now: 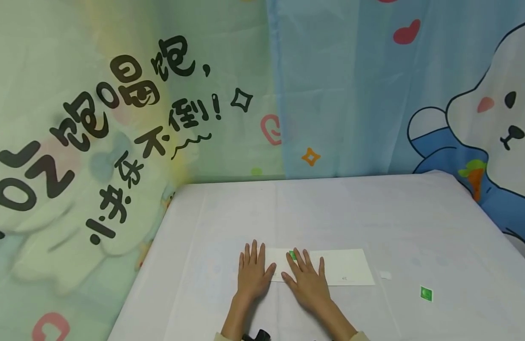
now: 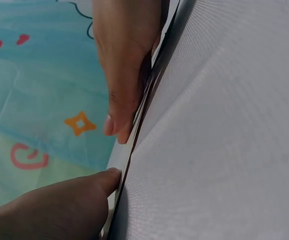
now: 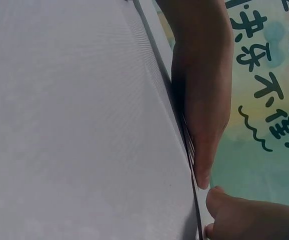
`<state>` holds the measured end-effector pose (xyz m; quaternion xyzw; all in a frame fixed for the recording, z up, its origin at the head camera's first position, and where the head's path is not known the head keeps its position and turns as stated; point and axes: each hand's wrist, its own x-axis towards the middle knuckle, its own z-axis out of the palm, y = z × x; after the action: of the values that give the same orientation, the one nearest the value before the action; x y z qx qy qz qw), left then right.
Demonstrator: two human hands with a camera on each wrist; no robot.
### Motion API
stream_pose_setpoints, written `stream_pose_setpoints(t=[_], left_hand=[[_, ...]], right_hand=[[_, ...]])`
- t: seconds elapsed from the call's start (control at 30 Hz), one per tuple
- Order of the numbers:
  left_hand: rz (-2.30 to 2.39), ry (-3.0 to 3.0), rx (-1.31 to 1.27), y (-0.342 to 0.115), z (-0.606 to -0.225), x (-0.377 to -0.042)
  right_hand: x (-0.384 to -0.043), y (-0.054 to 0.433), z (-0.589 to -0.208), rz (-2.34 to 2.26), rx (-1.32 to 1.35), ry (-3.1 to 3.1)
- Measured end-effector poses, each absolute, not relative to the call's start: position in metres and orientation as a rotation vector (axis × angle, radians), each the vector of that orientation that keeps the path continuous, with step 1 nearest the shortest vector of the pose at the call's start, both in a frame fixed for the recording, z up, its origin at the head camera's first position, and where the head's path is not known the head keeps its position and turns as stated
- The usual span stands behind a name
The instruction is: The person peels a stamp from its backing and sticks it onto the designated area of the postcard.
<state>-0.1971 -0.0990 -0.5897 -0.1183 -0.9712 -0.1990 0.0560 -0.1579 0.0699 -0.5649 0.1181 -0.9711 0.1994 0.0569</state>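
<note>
A white rectangular sheet of paper lies on the table, its long side running left to right. My left hand rests on its left end, fingers straight and spread a little. Over the left middle part of the sheet, my right hand lies flat with fingers spread. A small green square sticker shows on the sheet near the right fingertips, which partly cover it. Both wrist views show the hands low against the paper's near edge, seen almost edge-on, with the thumbs close together.
A second green square with a pale border lies on the white tablecloth to the right. Between it and the paper is a small whitish scrap. A black object shows by the left forearm. A printed curtain hangs behind.
</note>
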Motion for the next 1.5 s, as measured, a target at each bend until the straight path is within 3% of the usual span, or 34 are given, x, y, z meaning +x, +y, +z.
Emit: stream_pose_setpoints(t=[0.67, 1.17, 1.5], left_hand=[[-0.645, -2.906, -0.371, -0.095, -0.59, -0.197], [-0.968, -2.592, -0.147, -0.079, -0.573, -0.189], [-0.997, -2.424, -0.352, -0.019, -0.548, -0.169]], right_hand=[[-0.157, 0.079, -0.576, 0.777, 0.369, -2.796], [-0.14, 0.149, -0.557, 1.314, -0.05, -2.536], [-0.111, 0.223, -0.553, 1.268, -0.454, -2.421]])
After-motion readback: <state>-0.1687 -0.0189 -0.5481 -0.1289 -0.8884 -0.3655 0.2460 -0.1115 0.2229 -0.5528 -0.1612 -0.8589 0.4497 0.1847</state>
